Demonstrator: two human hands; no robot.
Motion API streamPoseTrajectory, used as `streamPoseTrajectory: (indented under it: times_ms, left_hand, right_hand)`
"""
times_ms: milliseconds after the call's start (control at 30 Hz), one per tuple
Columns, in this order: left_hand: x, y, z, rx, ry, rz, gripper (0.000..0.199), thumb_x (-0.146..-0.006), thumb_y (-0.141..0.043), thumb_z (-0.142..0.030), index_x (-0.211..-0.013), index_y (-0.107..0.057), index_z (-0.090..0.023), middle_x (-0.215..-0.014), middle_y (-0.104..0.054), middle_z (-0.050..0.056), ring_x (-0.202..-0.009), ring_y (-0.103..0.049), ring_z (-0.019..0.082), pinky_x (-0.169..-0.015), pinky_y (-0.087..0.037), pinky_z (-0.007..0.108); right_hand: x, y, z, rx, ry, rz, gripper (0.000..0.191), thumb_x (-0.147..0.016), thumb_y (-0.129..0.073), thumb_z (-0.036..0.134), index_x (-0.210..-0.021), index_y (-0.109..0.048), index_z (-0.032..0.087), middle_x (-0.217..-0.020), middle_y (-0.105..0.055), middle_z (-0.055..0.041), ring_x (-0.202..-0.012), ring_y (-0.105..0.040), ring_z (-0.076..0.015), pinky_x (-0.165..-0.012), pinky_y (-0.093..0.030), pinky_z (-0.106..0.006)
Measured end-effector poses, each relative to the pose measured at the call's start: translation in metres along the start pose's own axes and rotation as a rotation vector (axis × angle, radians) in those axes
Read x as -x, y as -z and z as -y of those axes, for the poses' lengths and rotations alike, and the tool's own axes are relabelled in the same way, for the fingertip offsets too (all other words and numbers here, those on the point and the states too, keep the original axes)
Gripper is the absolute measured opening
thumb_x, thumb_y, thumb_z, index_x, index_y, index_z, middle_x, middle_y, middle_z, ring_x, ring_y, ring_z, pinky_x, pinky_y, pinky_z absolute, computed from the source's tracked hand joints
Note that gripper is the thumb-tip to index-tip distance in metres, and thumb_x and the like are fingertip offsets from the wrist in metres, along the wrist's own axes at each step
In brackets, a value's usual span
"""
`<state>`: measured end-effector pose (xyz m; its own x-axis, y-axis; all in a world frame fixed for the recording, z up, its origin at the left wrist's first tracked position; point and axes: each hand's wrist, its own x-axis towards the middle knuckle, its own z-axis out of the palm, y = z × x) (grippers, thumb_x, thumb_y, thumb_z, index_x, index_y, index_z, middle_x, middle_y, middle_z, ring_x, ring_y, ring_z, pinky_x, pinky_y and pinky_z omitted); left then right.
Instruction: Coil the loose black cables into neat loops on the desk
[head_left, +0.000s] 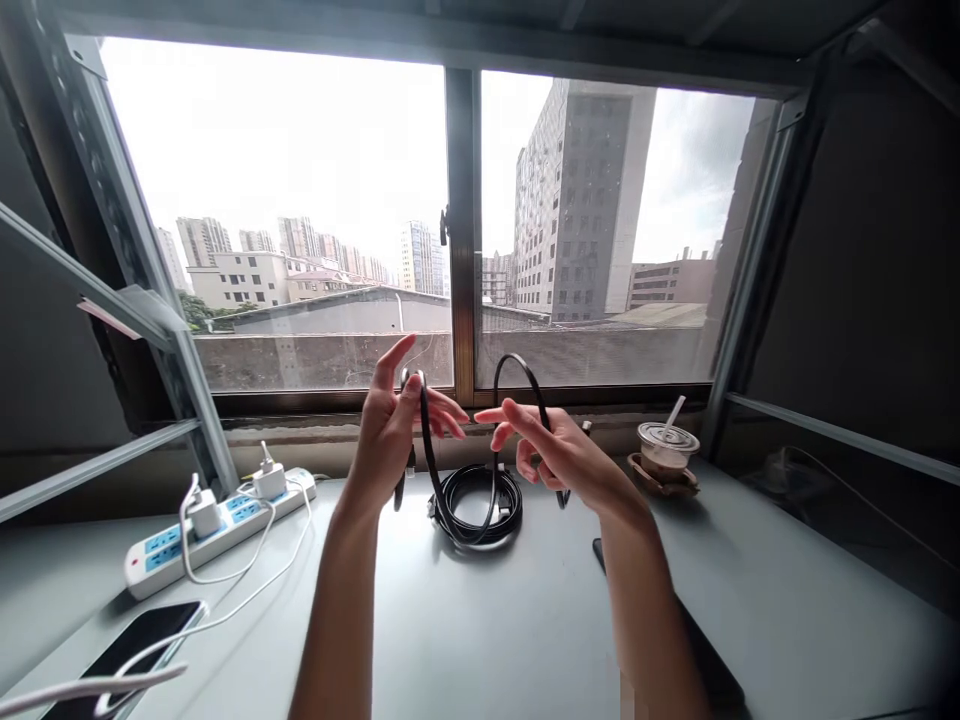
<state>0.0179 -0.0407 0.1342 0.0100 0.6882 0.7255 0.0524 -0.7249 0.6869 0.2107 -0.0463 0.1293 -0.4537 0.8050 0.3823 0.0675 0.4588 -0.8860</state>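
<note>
A black cable hangs in a slack loop between my two hands, above the desk. My left hand pinches it under the thumb, with the index finger raised and the other fingers stretched to the right. On the other side, my right hand has the cable running behind its thumb and fingers; an arch of it rises above the hand. Part of the grip there is hidden. A short end dangles below each hand. Beneath and beyond them, a coiled black cable with connectors lies on the desk.
On the left are a white power strip with plugged-in chargers, white cords and a phone. At the back right stands a lidded drink cup with a straw. A dark flat object lies partly behind my right forearm. Metal posts frame the window.
</note>
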Motion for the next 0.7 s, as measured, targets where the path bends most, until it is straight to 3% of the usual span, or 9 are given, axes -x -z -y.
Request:
streamPoseTrajectory:
  times_ms: [67, 133, 267, 433, 600, 700]
  left_hand:
    - [0.003, -0.011, 0.003, -0.071, -0.059, 0.019, 0.055, -0.091, -0.048, -0.043, -0.139, -0.034, -0.020, -0.095, -0.068, 0.009, -0.074, -0.066, 0.017, -0.072, -0.055, 0.032]
    - [0.006, -0.022, 0.005, -0.087, -0.074, 0.032, 0.051, -0.093, -0.043, -0.042, -0.140, -0.032, -0.024, -0.109, -0.065, 0.010, -0.092, -0.065, 0.019, -0.088, -0.052, 0.036]
    - [0.009, -0.033, 0.009, -0.085, -0.048, 0.110, 0.047, -0.096, -0.035, -0.039, -0.141, -0.030, -0.027, -0.123, -0.059, 0.009, -0.109, -0.059, 0.020, -0.096, -0.047, 0.039]
    - [0.005, -0.023, 0.011, -0.294, -0.123, 0.061, 0.042, -0.096, -0.036, -0.041, -0.134, -0.043, -0.023, -0.113, -0.065, 0.009, -0.102, -0.061, 0.021, -0.085, -0.048, 0.033]
    - [0.005, -0.020, 0.006, -0.403, -0.117, -0.037, 0.039, -0.096, -0.037, -0.045, -0.125, -0.049, -0.023, -0.092, -0.071, 0.006, -0.075, -0.065, 0.017, -0.060, -0.045, 0.025]
    - [0.008, -0.022, 0.000, -0.360, -0.190, -0.091, 0.039, -0.096, -0.033, -0.048, -0.119, -0.052, -0.023, -0.092, -0.071, 0.006, -0.076, -0.065, 0.017, -0.061, -0.046, 0.026]
  right_hand:
    - [-0.001, -0.008, 0.000, 0.064, 0.034, 0.054, 0.053, -0.084, -0.050, 0.062, -0.088, -0.069, 0.013, -0.061, -0.051, 0.0012, -0.042, -0.036, -0.0023, -0.038, -0.024, -0.018]
    - [-0.001, -0.015, 0.000, 0.073, 0.066, 0.106, 0.048, -0.082, -0.056, 0.059, -0.081, -0.068, 0.013, -0.057, -0.050, 0.0019, -0.044, -0.037, -0.0037, -0.041, -0.027, -0.018]
    - [-0.002, -0.019, -0.003, 0.078, 0.140, 0.098, 0.036, -0.076, -0.068, 0.049, -0.080, -0.067, 0.014, -0.066, -0.057, 0.0002, -0.058, -0.049, -0.0083, -0.052, -0.036, -0.020]
    - [-0.003, 0.000, -0.010, 0.083, 0.200, -0.033, 0.033, -0.085, -0.058, 0.046, -0.081, -0.062, 0.013, -0.074, -0.063, -0.0022, -0.073, -0.059, -0.0132, -0.068, -0.045, -0.023]
    - [-0.005, 0.017, -0.020, -0.048, 0.126, -0.095, 0.040, -0.087, -0.051, 0.055, -0.086, -0.053, 0.015, -0.061, -0.053, 0.0023, -0.050, -0.052, -0.0082, -0.052, -0.044, -0.022]
    - [-0.010, 0.016, -0.022, -0.158, 0.060, -0.174, 0.049, -0.080, -0.054, 0.064, -0.085, -0.051, 0.015, -0.060, -0.048, 0.0046, -0.043, -0.047, -0.0066, -0.038, -0.035, -0.018]
